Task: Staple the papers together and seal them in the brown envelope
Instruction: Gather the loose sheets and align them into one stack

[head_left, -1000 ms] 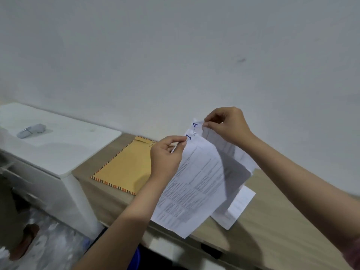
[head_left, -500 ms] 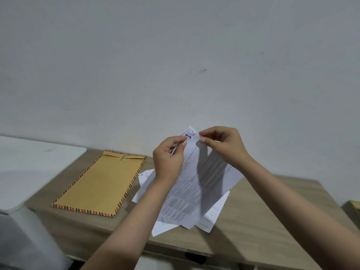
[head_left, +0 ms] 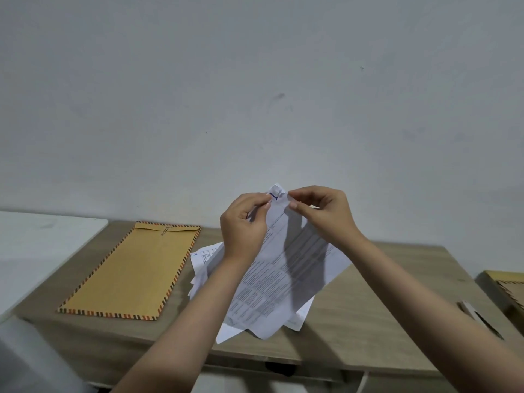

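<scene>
I hold a bunch of printed white papers (head_left: 286, 279) up above the wooden table (head_left: 368, 316), hanging down from their top corner. My left hand (head_left: 243, 222) pinches that corner from the left, and my right hand (head_left: 323, 214) pinches it from the right, fingertips almost meeting at a blue handwritten mark. More loose sheets (head_left: 202, 256) lie on the table beneath. The brown envelope (head_left: 133, 270) with a striped border lies flat on the table to the left, flap at the far end. No stapler is in view.
A white surface (head_left: 37, 245) adjoins the table on the left. At the right edge stand a wooden piece (head_left: 502, 287) and a small pale object (head_left: 470, 310). A plain grey wall (head_left: 255, 95) rises behind the table.
The view has swung right and up, so the white surface has slid left and the stapler-like object on it is gone from view. My right hand closed in on the papers' top corner beside my left.
</scene>
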`<state>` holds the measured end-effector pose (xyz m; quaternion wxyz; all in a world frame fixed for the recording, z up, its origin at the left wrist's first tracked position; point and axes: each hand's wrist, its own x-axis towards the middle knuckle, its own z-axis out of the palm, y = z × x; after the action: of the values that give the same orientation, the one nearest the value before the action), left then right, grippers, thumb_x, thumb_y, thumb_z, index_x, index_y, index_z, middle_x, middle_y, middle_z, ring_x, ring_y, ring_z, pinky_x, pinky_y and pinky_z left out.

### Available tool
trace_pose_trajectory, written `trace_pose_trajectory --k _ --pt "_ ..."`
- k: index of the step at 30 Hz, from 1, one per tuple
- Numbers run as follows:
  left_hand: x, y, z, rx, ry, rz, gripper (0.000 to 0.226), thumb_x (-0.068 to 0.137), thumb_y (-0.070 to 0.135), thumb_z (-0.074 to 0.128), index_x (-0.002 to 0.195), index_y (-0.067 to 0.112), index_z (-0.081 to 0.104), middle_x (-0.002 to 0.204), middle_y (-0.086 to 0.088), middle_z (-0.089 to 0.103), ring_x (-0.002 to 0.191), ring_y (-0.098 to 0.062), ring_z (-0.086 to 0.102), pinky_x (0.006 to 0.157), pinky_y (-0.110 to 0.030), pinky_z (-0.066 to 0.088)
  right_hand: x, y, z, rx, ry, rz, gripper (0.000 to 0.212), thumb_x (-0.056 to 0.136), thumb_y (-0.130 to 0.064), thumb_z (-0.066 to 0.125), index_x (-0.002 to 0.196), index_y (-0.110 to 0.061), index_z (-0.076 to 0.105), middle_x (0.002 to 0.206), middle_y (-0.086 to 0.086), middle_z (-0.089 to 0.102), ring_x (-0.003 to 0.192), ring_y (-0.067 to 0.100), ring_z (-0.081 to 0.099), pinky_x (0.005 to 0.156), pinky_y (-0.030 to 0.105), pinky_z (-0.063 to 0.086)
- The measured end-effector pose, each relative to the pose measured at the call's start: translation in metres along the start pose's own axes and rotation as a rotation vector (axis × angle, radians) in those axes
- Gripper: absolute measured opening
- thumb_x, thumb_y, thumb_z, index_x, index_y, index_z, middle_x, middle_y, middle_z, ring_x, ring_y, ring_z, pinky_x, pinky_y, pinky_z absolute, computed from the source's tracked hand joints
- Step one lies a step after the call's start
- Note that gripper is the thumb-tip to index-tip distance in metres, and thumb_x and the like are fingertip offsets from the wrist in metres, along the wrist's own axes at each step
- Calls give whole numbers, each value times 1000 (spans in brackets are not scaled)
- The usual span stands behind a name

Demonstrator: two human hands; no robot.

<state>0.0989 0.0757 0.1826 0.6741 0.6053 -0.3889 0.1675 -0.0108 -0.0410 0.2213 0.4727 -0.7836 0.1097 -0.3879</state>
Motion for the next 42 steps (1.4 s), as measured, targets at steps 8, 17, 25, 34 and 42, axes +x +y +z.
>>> trace_pose_trajectory --k 8,17,25,34,42 --pt "9 2 9 -69 -81 -12 16 80 -4 69 91 6 75 100 -2 71 96 -7 66 80 -17 53 1 3 -8 31 58 20 20 76 -5 75 81 -24 73 81 -5 72 76 10 65 74 27 54" --pt "16 8 20 -145 -192 -120 20 80 -8 66 80 11 74 83 4 71 76 -7 66 72 -23 54 -11 14 -15 -12 161 -6 21 79 -7 72 88 -26 71 83 -14 71 77 3 67 71 20 54" --pt "11 14 30 -83 -314 -104 27 83 -7 60 88 16 73 92 9 71 84 -2 65 77 -17 51 -28 40 -16 25 253 13 30 81 -3 69 107 -19 69 83 -6 70 74 4 63 71 18 51" --pt "5 8 30 116 -446 -116 30 81 -12 54 87 12 72 88 15 66 84 7 63 73 -6 46 -54 65 -12 15 65 148 42 86 -13 64 122 -33 59 73 -10 64 63 4 52 57 17 43" --pt "-67 -51 12 395 -517 -456 24 86 6 62 95 25 71 102 15 67 101 -4 59 87 -17 44 -110 124 16 75 -127 407 40 87 -15 62 123 -31 58 81 -10 67 64 -2 57 64 15 46"
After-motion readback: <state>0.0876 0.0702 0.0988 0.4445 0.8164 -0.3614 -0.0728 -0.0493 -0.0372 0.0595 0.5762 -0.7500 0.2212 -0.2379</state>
